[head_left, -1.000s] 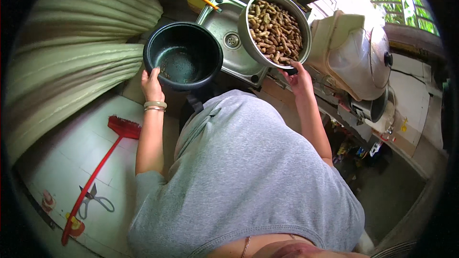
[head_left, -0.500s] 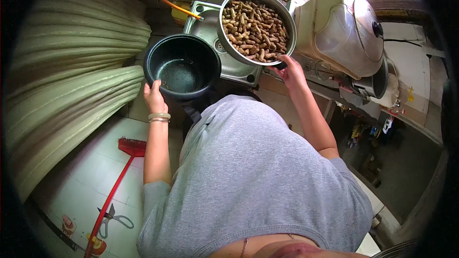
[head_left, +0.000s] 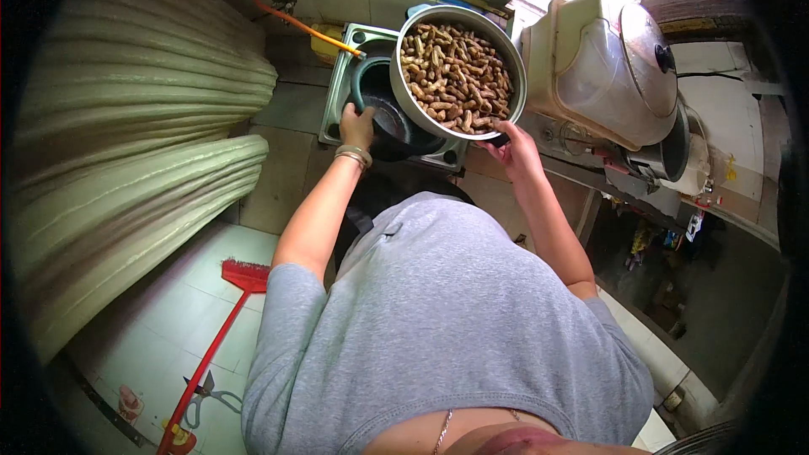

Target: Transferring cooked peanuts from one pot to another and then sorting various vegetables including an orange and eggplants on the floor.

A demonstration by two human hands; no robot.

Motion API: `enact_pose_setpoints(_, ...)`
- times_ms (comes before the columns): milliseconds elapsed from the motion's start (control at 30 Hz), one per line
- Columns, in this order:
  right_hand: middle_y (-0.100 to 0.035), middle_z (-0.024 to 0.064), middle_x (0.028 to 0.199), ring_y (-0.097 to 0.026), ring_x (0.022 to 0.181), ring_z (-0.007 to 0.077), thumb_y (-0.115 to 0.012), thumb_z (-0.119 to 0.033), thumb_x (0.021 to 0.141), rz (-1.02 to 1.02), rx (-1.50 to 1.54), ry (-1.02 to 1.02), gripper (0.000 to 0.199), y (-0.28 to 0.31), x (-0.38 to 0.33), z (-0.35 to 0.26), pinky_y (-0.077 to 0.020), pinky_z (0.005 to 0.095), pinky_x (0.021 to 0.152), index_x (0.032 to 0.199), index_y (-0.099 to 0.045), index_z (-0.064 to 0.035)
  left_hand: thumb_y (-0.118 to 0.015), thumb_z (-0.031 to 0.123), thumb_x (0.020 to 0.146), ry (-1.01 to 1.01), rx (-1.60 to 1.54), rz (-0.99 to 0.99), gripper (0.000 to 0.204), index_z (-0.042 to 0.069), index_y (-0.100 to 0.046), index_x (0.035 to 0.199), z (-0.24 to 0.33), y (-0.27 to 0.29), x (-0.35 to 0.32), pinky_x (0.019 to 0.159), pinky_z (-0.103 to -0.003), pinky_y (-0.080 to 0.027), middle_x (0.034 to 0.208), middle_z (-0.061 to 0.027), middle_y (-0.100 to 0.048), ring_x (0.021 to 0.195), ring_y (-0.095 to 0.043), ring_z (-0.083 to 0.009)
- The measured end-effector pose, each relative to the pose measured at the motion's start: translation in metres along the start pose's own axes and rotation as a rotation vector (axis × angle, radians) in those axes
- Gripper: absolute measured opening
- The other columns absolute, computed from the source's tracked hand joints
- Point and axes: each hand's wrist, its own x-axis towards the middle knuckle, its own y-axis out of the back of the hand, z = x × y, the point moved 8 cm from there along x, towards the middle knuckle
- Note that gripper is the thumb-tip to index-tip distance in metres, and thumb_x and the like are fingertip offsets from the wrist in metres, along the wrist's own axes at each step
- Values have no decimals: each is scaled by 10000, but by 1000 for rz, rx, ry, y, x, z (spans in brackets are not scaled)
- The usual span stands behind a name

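Hands | left hand (head_left: 357,126) grips dark pot (head_left: 389,116) rim on stove (head_left: 341,88), steadying it | right hand (head_left: 511,145) clasps peanut bowl (head_left: 459,76) edge, bowl above pot, overlapping

Both arms reach forward, elbows slightly bent. The left hand (head_left: 357,125), bangles at its wrist, curls closed. The right hand (head_left: 512,145) grips likewise.

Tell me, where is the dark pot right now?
In the head view, the dark pot sits on the metal stove, upper centre, gripped by the left hand and partly under the peanut-filled pan.
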Motion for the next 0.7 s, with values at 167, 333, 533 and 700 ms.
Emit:
enact_pose_setpoints(167,-621,117,933,-648,680,167,-536,-133,832,49,69,1,309,0,-6,6,-530,179,512,1082,-503,47,-629,133,755,11,-38,-75,247,-55,-538,887,1,-11,4,645,-315,-418,764,-80,-564,702,-482,-155)
enact_pose_setpoints(333,-612,133,937,-650,679,182,-560,-132,819,88,76,-15,348,-1,-11,-2,-534,193,517,1102,-492,57,-621,164,756,-57,-94,-62,228,-29,-516,819,0,-1,7,629,-349,-417,691,-119,-543,645,-466,-184)
enact_pose_setpoints(533,-590,140,1035,-658,750,225,-546,-123,804,86,63,4,373,0,-15,-12,-554,253,613,1136,-488,36,-616,89,800,-58,-129,-13,170,-38,-529,871,37,24,-21,686,-297,-420,802,-49,-556,732,-462,-125)
enact_pose_setpoints(700,-579,145,1058,-651,789,229,-558,-112,801,62,86,64,400,11,3,-10,-576,280,680,1159,-474,45,-564,14,785,-22,-467,-10,113,-24,-516,880,36,41,-27,680,-262,-420,825,-45,-551,733,-480,-112)
